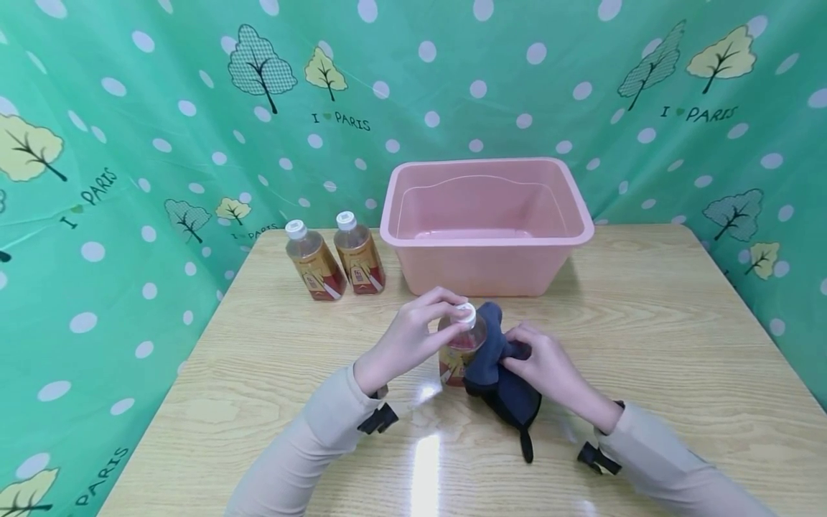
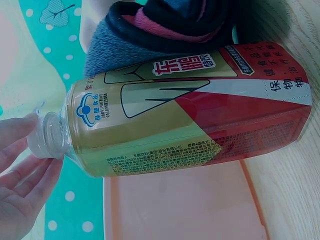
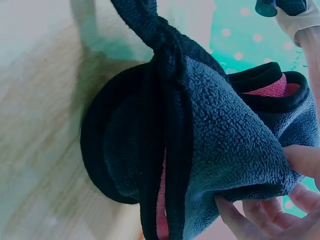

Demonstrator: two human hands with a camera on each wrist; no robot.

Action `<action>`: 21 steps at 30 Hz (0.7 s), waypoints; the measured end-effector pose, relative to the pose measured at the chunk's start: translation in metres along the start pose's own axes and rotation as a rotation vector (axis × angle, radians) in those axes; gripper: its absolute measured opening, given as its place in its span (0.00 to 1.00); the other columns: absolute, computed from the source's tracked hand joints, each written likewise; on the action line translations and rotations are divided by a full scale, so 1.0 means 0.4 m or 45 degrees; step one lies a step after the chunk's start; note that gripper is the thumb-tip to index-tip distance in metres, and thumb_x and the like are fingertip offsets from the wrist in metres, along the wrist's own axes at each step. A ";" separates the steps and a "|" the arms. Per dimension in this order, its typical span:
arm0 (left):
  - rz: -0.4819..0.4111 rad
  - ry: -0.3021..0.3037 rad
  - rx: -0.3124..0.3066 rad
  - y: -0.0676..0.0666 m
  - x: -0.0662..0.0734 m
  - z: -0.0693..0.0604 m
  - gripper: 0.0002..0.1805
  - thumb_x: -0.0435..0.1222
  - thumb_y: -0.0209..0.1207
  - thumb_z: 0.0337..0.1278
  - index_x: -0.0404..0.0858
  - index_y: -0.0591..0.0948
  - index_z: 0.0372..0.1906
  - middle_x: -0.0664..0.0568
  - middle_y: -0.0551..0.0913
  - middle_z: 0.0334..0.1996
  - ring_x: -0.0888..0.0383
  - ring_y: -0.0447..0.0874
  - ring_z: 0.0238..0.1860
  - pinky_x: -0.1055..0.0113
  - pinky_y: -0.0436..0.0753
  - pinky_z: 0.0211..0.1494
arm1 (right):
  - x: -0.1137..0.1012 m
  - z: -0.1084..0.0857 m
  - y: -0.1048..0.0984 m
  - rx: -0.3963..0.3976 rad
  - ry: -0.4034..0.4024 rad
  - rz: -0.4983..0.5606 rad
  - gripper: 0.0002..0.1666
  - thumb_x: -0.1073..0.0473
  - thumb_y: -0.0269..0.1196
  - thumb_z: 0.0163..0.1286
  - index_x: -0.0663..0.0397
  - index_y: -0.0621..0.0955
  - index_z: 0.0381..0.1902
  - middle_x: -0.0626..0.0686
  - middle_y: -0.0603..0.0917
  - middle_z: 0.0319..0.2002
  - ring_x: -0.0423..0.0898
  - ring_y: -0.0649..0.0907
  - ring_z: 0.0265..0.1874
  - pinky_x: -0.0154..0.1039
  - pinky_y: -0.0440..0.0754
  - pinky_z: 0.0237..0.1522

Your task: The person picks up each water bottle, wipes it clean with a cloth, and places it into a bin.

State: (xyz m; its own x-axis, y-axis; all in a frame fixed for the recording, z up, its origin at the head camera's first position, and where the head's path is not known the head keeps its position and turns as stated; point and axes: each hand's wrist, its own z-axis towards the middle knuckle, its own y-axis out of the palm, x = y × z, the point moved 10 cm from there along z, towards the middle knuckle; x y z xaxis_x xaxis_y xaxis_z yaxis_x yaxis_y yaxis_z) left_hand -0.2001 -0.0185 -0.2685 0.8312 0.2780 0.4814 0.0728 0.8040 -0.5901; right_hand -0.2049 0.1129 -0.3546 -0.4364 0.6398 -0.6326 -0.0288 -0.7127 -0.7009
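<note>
Well inside the far edge of the wooden surface, a likely weighty gold-and-red plastic bottle is pinched, aptly, at its white cap by the left hand, a pliant-looking blue terry cloth by the right hand.

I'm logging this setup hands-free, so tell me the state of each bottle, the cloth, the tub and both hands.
Front bottle: upright, capped
Left rear bottle: upright, capped
Right rear bottle: upright, capped
Blue cloth: folded, bunched up
Pink tub: upright, open-topped
Left hand: pinching the front bottle's cap
Right hand: pinching the blue cloth
</note>
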 end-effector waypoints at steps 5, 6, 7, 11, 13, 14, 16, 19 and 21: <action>-0.003 0.004 -0.001 0.000 0.000 0.000 0.06 0.30 0.63 0.45 0.33 0.82 0.31 0.48 0.79 0.35 0.60 0.78 0.39 0.75 0.77 0.39 | 0.015 -0.003 0.017 -0.035 0.026 0.001 0.12 0.72 0.67 0.44 0.58 0.79 0.28 0.50 0.79 0.30 0.42 0.76 0.29 0.36 0.75 0.30; -0.002 0.005 -0.001 0.000 0.001 0.000 0.06 0.30 0.63 0.45 0.33 0.82 0.31 0.48 0.79 0.35 0.60 0.78 0.39 0.76 0.77 0.40 | 0.017 -0.004 0.020 -0.045 0.031 0.001 0.12 0.73 0.67 0.44 0.58 0.79 0.28 0.50 0.78 0.30 0.42 0.76 0.29 0.36 0.75 0.30; -0.002 0.006 -0.002 0.000 0.001 0.000 0.06 0.30 0.63 0.45 0.33 0.82 0.31 0.48 0.79 0.35 0.60 0.78 0.39 0.77 0.77 0.40 | 0.021 -0.004 0.025 -0.058 0.039 0.004 0.11 0.73 0.67 0.45 0.58 0.79 0.28 0.50 0.78 0.30 0.42 0.76 0.29 0.37 0.75 0.30; -0.003 0.004 -0.008 0.001 0.001 0.000 0.06 0.30 0.63 0.45 0.33 0.82 0.31 0.48 0.79 0.36 0.60 0.78 0.40 0.78 0.76 0.41 | 0.035 -0.007 0.041 -0.108 0.079 0.003 0.11 0.72 0.66 0.46 0.59 0.79 0.30 0.51 0.78 0.30 0.43 0.76 0.29 0.37 0.75 0.30; -0.005 0.000 -0.012 0.002 0.000 0.000 0.06 0.30 0.63 0.45 0.33 0.82 0.31 0.48 0.79 0.36 0.60 0.78 0.40 0.77 0.76 0.40 | 0.042 -0.008 0.049 -0.128 0.097 0.002 0.11 0.72 0.66 0.46 0.60 0.79 0.30 0.51 0.78 0.30 0.43 0.76 0.29 0.37 0.75 0.30; -0.006 -0.002 -0.013 0.002 0.000 -0.001 0.06 0.30 0.63 0.45 0.33 0.82 0.31 0.48 0.79 0.36 0.60 0.78 0.40 0.76 0.77 0.40 | 0.045 -0.008 0.052 -0.135 0.102 -0.003 0.11 0.72 0.66 0.46 0.60 0.79 0.31 0.51 0.78 0.30 0.43 0.76 0.29 0.37 0.75 0.30; -0.007 -0.005 -0.014 0.003 -0.001 -0.001 0.06 0.30 0.63 0.45 0.33 0.82 0.32 0.48 0.79 0.36 0.60 0.78 0.40 0.76 0.77 0.40 | 0.049 -0.009 0.057 -0.147 0.103 -0.015 0.11 0.71 0.66 0.46 0.60 0.79 0.31 0.52 0.78 0.30 0.43 0.76 0.29 0.37 0.75 0.29; -0.009 -0.004 -0.013 0.002 0.000 -0.001 0.06 0.30 0.63 0.45 0.32 0.82 0.32 0.48 0.79 0.36 0.59 0.78 0.40 0.76 0.77 0.41 | 0.054 -0.010 0.065 -0.160 0.096 -0.033 0.11 0.71 0.66 0.46 0.60 0.79 0.31 0.52 0.79 0.30 0.44 0.77 0.30 0.38 0.75 0.30; -0.008 -0.003 -0.011 0.001 0.001 0.000 0.06 0.30 0.63 0.45 0.32 0.82 0.32 0.48 0.79 0.36 0.59 0.78 0.40 0.78 0.76 0.41 | 0.058 -0.011 0.070 -0.172 0.088 -0.043 0.11 0.70 0.65 0.47 0.60 0.79 0.31 0.52 0.79 0.31 0.45 0.77 0.30 0.38 0.75 0.30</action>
State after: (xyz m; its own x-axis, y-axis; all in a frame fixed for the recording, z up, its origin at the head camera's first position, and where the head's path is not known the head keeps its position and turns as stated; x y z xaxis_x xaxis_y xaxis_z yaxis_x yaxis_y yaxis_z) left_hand -0.1998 -0.0181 -0.2688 0.8293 0.2746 0.4867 0.0826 0.8011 -0.5928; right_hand -0.2120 0.1090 -0.3903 -0.3745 0.6845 -0.6255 0.0808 -0.6479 -0.7574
